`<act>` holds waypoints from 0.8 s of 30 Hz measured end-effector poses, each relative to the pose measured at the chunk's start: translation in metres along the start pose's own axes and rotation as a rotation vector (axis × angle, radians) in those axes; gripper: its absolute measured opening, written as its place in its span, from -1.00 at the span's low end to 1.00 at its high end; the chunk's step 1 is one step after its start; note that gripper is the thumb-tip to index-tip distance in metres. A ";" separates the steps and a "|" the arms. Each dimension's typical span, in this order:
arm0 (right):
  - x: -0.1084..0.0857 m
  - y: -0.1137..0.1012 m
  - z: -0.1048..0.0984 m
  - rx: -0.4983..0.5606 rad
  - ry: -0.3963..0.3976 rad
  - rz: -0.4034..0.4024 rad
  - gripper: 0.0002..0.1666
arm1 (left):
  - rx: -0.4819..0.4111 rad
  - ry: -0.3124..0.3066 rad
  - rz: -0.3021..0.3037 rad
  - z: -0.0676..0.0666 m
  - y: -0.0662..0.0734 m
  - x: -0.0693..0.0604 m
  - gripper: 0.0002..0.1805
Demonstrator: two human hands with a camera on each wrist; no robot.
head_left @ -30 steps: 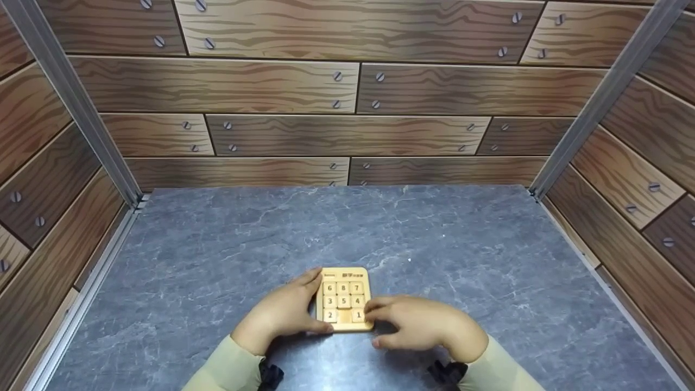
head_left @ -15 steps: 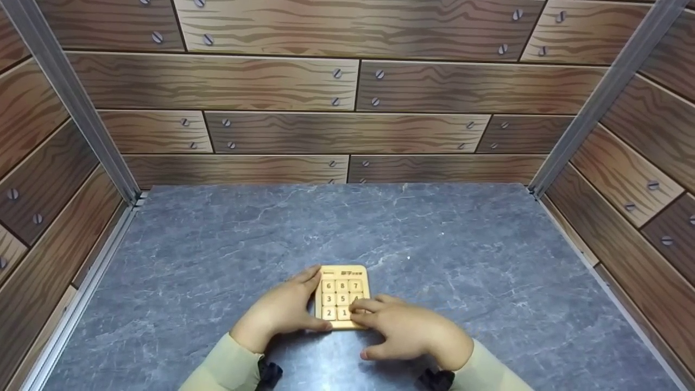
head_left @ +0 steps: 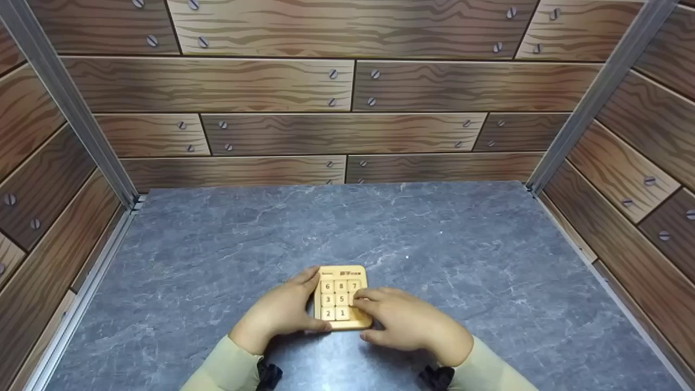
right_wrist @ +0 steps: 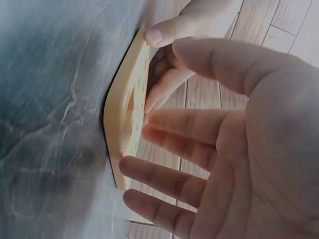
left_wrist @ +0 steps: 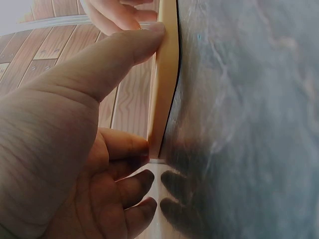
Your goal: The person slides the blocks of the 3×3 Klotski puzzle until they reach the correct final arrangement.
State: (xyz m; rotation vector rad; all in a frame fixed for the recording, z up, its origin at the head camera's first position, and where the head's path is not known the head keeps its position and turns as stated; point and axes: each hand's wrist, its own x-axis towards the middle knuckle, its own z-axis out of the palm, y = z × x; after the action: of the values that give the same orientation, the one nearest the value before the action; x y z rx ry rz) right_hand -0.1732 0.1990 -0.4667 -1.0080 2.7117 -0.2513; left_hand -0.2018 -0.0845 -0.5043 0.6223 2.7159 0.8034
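Note:
A yellow number slide puzzle (head_left: 347,325) lies flat on the table near me. Its tiles read 6, 8, 7 in the top row, 3 and 5 below, then 2 and 1 (head_left: 342,313), with a bare slot at the bottom right. My left hand (head_left: 279,312) holds the puzzle's left side between thumb, at the lower edge, and fingers, at the upper left corner. Over the right column, the fingertips of my right hand (head_left: 415,320) rest on the tile beneath 7 and hide its number. In the right wrist view the fingers (right_wrist: 167,179) are mostly straight, thumb apart.
The grey marbled tabletop (head_left: 271,228) stretches out around the puzzle. Wood-patterned panels (head_left: 347,84) enclose it at the back and both sides. Metal corner posts (head_left: 76,103) stand at the far left and right.
Tile 1 has slid left from the bottom right corner to the bottom middle, so the bare slot is now at bottom right. My right fingers have shifted up to the tile above. The left hand stays put.

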 end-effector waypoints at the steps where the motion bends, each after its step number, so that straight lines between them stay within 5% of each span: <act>1: 0.000 0.001 0.001 -0.009 0.000 0.001 -0.18 | -0.003 0.002 0.002 0.000 0.000 0.000 0.36; 24: -0.009 -0.013 -0.006 -0.018 -0.074 -0.022 -0.25 | 0.005 0.009 0.000 0.002 -0.002 0.000 0.39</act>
State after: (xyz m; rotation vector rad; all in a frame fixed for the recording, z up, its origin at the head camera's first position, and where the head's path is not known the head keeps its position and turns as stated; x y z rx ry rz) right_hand -0.1599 0.1957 -0.4563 -1.0315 2.6426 -0.1906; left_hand -0.2021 -0.0850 -0.5069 0.6213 2.7274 0.8014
